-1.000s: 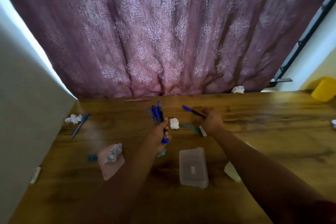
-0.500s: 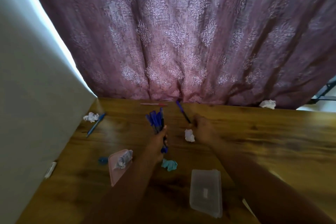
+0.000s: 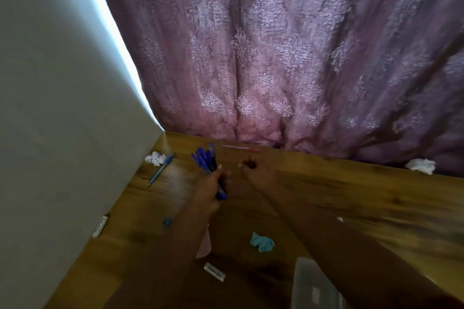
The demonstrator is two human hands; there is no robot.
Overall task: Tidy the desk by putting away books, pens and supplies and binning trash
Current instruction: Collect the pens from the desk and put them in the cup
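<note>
The left hand [image 3: 213, 187] is clenched around a bundle of blue pens [image 3: 207, 162], their capped ends fanning up and away from the fist while the lower tips poke out beneath the fingers. The right hand [image 3: 253, 173] sits just beside it over the wooden desk [image 3: 351, 198], fingers curled; it is smeared by motion, and whether it grips anything cannot be told (the pen it carried half a second ago is not visible now).

Since the earlier frame the view has swung left and up, so the mauve curtain [image 3: 276, 57] fills most of the picture and the grey wall [image 3: 62, 108] takes the left side. The right hand has moved in toward the bundle, the two hands now nearly touching.

On the desk, a red pen [image 3: 241, 148] lies along the far edge by the curtain. A loose blue pen [image 3: 160, 170] rests near the wall, next to a crumpled white paper [image 3: 155, 158]; a second white paper ball [image 3: 420, 165] sits far right at the curtain hem. A teal crumpled scrap [image 3: 262, 242] lies between the forearms, a clear plastic box [image 3: 313, 286] is at the bottom edge, a white eraser [image 3: 214, 276] is to the left of the box, and another white eraser [image 3: 100, 226] lies against the wall.
</note>
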